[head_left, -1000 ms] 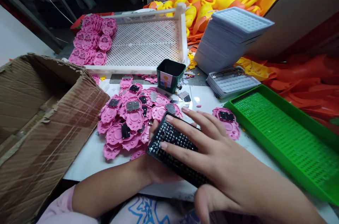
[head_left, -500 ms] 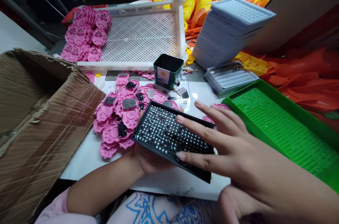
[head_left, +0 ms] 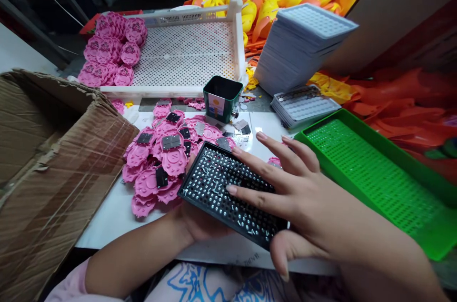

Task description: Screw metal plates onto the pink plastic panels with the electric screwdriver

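Just above the near part of the worktop point(head_left: 107, 221), your black tray point(head_left: 221, 218) is raised and aslant, its pitted face strewn with small screws point(head_left: 216, 186). Many sit in the holes, heads up; others lie loose across them. Your left hand point(head_left: 200, 222) carries it from beneath, the fingers mostly hidden by it. Your right hand point(head_left: 310, 211) is over the other end, fingers spread wide and gripping nothing that shows, two tips at or just over the screws (whether they press, I cannot tell). The thumb hangs out past the tray's near edge.

I'd judge the work in hand to be spreading and seating screws. A sweep from here calls for light fingertips, a steady left palm and little tilt, since loose screws could slide over the low rim.

Just beyond the tray lies a heap of pink parts point(head_left: 171, 159), several bearing dark or grey plates. Behind that stands a dark green container point(head_left: 230, 110), with loose metal plates point(head_left: 241, 125) near its foot. A cardboard box point(head_left: 82, 149) flanks your left arm, a bright green tray point(head_left: 342, 180) your right. Farther back sits a white crate point(head_left: 171, 91).
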